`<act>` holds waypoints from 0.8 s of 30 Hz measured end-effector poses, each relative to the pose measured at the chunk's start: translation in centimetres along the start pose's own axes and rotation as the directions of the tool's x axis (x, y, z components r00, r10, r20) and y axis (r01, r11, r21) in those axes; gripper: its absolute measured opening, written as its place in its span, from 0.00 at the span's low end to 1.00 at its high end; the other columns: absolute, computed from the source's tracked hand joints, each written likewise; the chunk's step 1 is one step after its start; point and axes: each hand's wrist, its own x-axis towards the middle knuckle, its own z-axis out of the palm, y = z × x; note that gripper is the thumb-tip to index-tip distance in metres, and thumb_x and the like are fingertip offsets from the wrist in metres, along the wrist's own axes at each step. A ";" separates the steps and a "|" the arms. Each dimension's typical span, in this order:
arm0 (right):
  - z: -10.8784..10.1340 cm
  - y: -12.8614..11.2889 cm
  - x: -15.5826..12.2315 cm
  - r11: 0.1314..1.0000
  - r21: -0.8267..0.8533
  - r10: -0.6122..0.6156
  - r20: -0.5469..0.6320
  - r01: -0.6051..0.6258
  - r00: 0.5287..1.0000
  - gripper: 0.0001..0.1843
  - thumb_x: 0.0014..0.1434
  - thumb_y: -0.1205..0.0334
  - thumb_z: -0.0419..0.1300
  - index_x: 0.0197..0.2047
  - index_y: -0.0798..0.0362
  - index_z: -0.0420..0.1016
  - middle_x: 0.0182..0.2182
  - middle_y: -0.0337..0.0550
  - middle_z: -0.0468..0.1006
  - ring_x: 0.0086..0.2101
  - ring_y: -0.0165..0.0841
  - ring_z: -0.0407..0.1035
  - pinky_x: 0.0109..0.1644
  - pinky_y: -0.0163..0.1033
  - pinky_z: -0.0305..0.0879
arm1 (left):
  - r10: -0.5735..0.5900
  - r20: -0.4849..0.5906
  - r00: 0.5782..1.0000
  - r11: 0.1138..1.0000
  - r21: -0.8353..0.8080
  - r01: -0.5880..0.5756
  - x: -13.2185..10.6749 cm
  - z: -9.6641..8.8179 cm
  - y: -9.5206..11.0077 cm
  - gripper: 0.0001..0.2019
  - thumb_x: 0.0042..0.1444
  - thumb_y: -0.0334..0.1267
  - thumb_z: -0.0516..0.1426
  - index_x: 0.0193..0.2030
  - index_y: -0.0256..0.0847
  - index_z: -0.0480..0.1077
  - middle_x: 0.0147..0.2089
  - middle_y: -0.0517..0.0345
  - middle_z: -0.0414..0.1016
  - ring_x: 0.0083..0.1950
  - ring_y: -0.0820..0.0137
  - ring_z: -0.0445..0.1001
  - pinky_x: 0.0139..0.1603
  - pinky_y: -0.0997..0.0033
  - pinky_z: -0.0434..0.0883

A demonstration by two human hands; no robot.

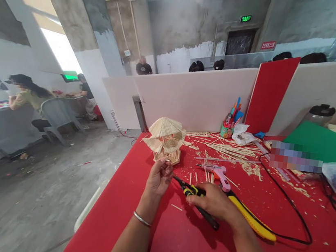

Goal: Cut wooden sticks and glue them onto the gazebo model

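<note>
My left hand (pixel 159 177) is pinched closed, with a tiny pale piece, seemingly wood, at its fingertips; its exact shape is too small to tell. Just behind those fingers stands a two-tiered pagoda model (pixel 163 139) built of thin wooden sticks. In my right hand (pixel 218 201) is a pair of black and yellow pliers (pixel 189 190), jaws pointing left toward my left hand without visibly touching it. A pink hot glue gun (pixel 215 170) lies beyond my right hand. A long yellow-handled tool (pixel 251 217) lies right of my wrist, its far end partly hidden.
Loose wooden sticks (pixel 230 148) and scraps litter the red tabletop (pixel 106 221). A pen cup (pixel 226 130) and a crumpled white bag (pixel 241 135) stand at the back before a white partition (pixel 190 98). A black cord (pixel 288 199) loops across the right side.
</note>
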 end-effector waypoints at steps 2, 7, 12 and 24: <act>-0.1 0.8 -0.2 0.960 0.279 0.008 0.036 -0.018 0.999 0.15 0.52 0.48 0.61 0.24 0.51 0.70 0.18 0.35 0.69 0.21 0.30 0.62 0.24 0.33 0.52 | 0.006 -0.004 1.000 1.000 -0.021 -0.007 0.0 0.0 0.1 0.13 0.42 0.36 0.67 0.27 0.38 0.66 0.24 0.67 0.67 0.18 0.84 0.55 0.16 0.83 0.53; 0.2 1.2 -0.2 0.638 0.767 0.016 0.068 -0.063 0.998 0.26 0.61 0.40 0.48 0.31 0.53 0.73 0.25 0.45 0.75 0.26 0.35 0.71 0.29 0.38 0.65 | 0.001 0.001 1.000 0.999 -0.033 -0.001 0.0 -0.1 0.2 0.12 0.42 0.36 0.66 0.28 0.38 0.66 0.25 0.65 0.68 0.19 0.84 0.56 0.15 0.83 0.52; 0.5 0.6 -0.6 0.662 0.743 -0.217 0.060 0.101 0.974 0.38 0.69 0.44 0.30 0.47 0.57 0.76 0.30 0.51 0.78 0.35 0.39 0.75 0.37 0.42 0.69 | -0.029 -0.003 1.000 1.000 -0.005 0.029 0.0 -0.1 -0.4 0.12 0.43 0.36 0.67 0.29 0.38 0.67 0.25 0.65 0.68 0.19 0.83 0.57 0.15 0.83 0.53; 4.1 -0.5 -1.7 0.861 0.320 -0.281 -0.348 0.395 0.894 0.31 0.45 0.67 0.55 0.55 0.51 0.67 0.41 0.47 0.76 0.40 0.41 0.72 0.43 0.45 0.72 | -0.115 0.059 0.992 0.990 -0.070 0.119 -0.4 0.3 -1.1 0.11 0.42 0.35 0.69 0.28 0.37 0.70 0.28 0.62 0.72 0.23 0.80 0.62 0.16 0.83 0.57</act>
